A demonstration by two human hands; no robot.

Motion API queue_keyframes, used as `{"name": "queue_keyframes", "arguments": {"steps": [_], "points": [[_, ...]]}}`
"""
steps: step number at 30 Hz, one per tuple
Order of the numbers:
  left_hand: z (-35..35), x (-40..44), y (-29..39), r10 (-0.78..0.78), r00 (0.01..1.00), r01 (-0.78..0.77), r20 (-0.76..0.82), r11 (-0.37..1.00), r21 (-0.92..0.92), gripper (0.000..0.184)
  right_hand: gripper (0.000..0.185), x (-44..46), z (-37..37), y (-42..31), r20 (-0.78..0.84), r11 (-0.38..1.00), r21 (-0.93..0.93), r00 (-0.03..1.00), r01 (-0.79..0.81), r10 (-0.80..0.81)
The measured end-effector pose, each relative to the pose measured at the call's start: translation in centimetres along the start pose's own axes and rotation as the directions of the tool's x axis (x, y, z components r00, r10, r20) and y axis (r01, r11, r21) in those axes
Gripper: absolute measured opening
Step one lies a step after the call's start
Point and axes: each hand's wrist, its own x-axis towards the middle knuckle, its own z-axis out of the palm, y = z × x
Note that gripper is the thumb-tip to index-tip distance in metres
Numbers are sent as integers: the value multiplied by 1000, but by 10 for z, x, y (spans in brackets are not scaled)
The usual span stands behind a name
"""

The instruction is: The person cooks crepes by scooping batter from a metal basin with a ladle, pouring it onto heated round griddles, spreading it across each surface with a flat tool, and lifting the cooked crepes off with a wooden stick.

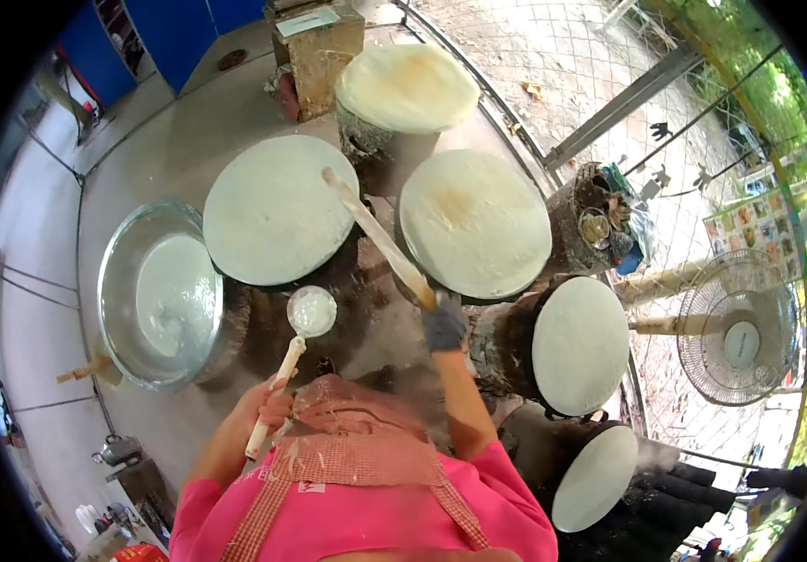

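Note:
My left hand, bare, is closed around the pale handle of a ladle. The round bowl of the ladle holds whitish batter and hangs just below a large round griddle covered with a pale sheet of batter. In a dark glove, my right hand grips a long flat wooden spatula. Its far end reaches over the right edge of that griddle; I cannot tell whether it touches the sheet. Close above my right hand lies another griddle, its pale sheet browned in one patch.
A wide metal basin with white batter stands at left. More batter-covered griddles stand at the back, right and lower right. A fan and wire fence line the right side. A wooden box stands behind.

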Motion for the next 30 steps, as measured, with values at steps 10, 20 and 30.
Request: {"name": "queue_keyframes", "arguments": {"steps": [10, 20, 30], "points": [[-18, -64, 58, 32, 996, -16, -84, 982, 187, 10, 33, 144, 69, -61, 218, 967, -217, 958, -137, 184], [-50, -77, 95, 34, 999, -31, -38, 997, 70, 23, 31, 170, 41, -19, 106, 957, -286, 992, -37, 70], [-54, -93, 104, 119, 993, -114, -25, 983, 146, 16, 34, 247, -128, 61, -86, 916, -384, 992, -117, 91]]}}
